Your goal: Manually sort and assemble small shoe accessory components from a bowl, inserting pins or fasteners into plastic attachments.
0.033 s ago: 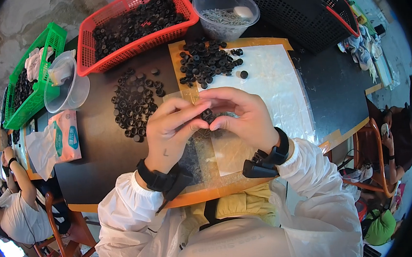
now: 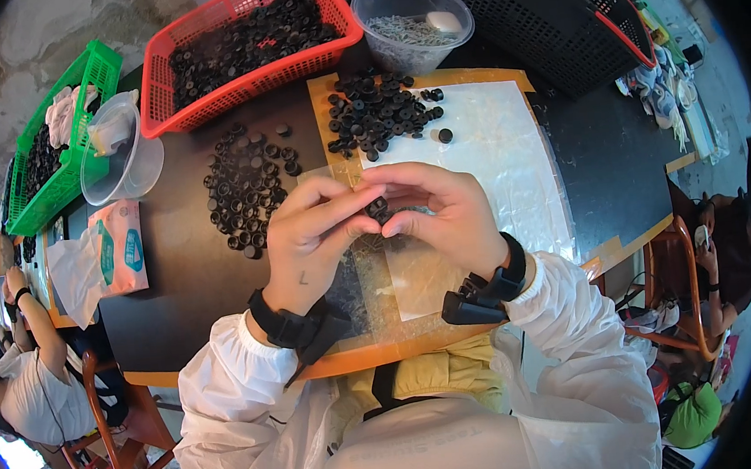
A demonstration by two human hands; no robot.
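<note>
My left hand (image 2: 310, 227) and my right hand (image 2: 447, 210) meet above the front middle of the table. Between their fingertips they pinch a small round black plastic part (image 2: 377, 208), partly hidden by the fingers. Beyond my left hand lies a spread of black ring-like caps (image 2: 243, 197), several with their hollow side up. Past my fingertips is a heap of small black round parts (image 2: 374, 114), with a single black part (image 2: 445, 135) apart from it on the white sheet (image 2: 504, 170).
A red basket (image 2: 247, 92) of black parts stands at the back, beside a clear tub (image 2: 414, 57) of small metal pieces. A black basket (image 2: 546, 41) is back right. At left are a green basket (image 2: 76, 176), a clear container (image 2: 141, 161) and a tissue pack (image 2: 119, 248). People sit on both sides.
</note>
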